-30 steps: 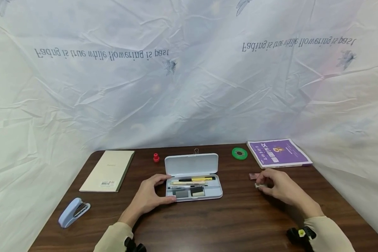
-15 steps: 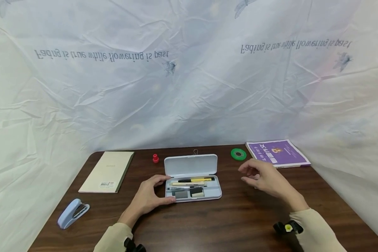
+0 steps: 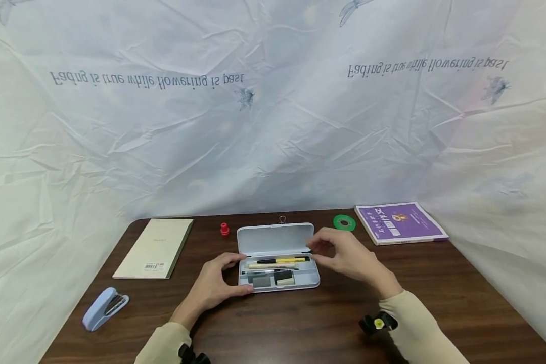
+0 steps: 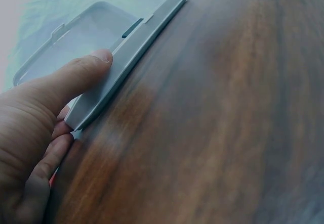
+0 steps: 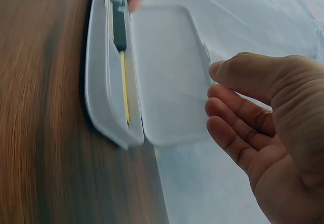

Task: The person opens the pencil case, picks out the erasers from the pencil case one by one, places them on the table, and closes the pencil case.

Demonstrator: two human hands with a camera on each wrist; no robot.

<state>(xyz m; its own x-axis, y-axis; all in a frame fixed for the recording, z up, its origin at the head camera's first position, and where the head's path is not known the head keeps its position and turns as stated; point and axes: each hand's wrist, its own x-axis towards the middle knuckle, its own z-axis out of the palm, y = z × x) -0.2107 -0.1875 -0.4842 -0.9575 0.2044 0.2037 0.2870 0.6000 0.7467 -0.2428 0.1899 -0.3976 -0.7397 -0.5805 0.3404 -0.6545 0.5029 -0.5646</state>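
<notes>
A pale grey pencil case point(image 3: 307, 279) lies on the brown table with its lid point(image 3: 275, 239) raised. Inside are a yellow-and-black pen point(image 3: 284, 260), other pens, and a pale eraser point(image 3: 285, 281) in a dark sleeve. My left hand point(image 3: 214, 283) grips the case's left end, thumb point(image 4: 83, 72) at the front, other fingers behind. By the right end of the lid is my right hand point(image 3: 348, 255), fingers loosely bent and thumb tip close to the index finger. In the right wrist view nothing shows between those fingers point(image 5: 238, 138), which overlap the lid's edge there.
A cream notebook point(image 3: 154, 247) and a light-blue stapler point(image 3: 103, 309) are on the left. Behind the case are a small red object point(image 3: 225, 229) and a binder clip point(image 3: 282, 220). A green tape roll point(image 3: 344, 222) and purple book point(image 3: 400, 222) lie at the back right.
My right hand has left a small pale object on the right side, which it was fingering, and moved left to the pencil case's lid. My left hand stays on the case.
</notes>
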